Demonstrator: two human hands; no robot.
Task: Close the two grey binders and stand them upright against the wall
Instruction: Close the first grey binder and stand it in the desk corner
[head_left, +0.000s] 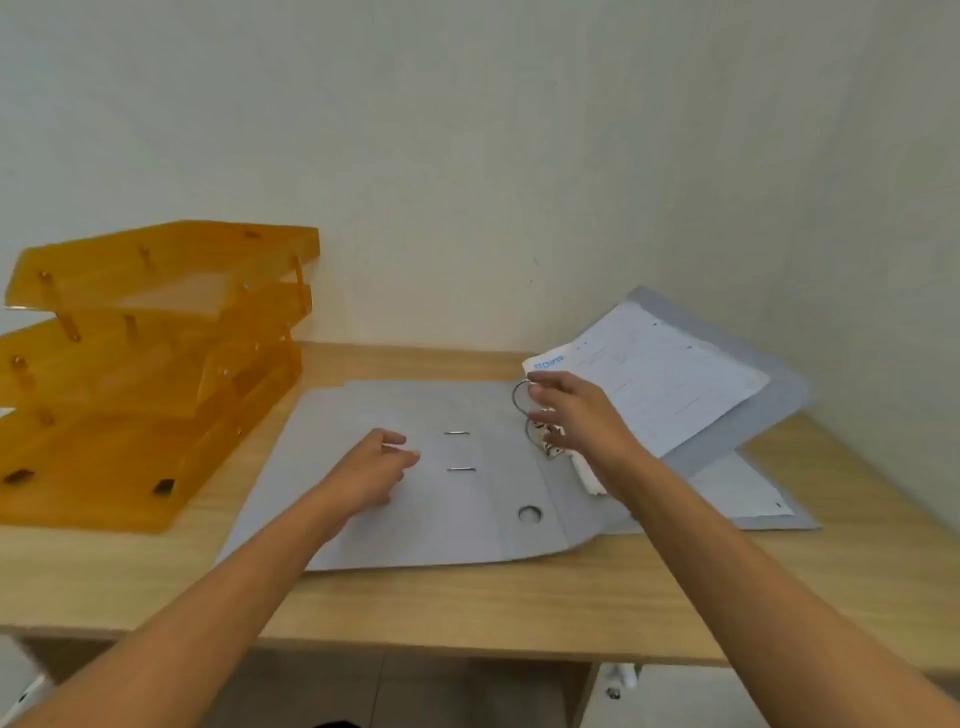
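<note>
In the head view, the near grey binder (415, 467) lies flat and wide open across the middle of the bench (467, 603), while the second grey binder (727, 410) lies open at the right of the frame, its papers (665, 374) fanned upward near the wall (467, 156). The left hand (371, 462) rests loosely curled on the open cover, grasping nothing; the right hand (576, 410) has its grip at the metal rings (522, 397), though whether the fingers actually pinch them I cannot tell. By my reading nothing is finished: both binders remain to be closed and stood against the wall.

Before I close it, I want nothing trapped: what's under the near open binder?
The wooden desk on its left; on its right, the second grey binder's paper. Anything beneath the near binder's cover is hidden.
</note>
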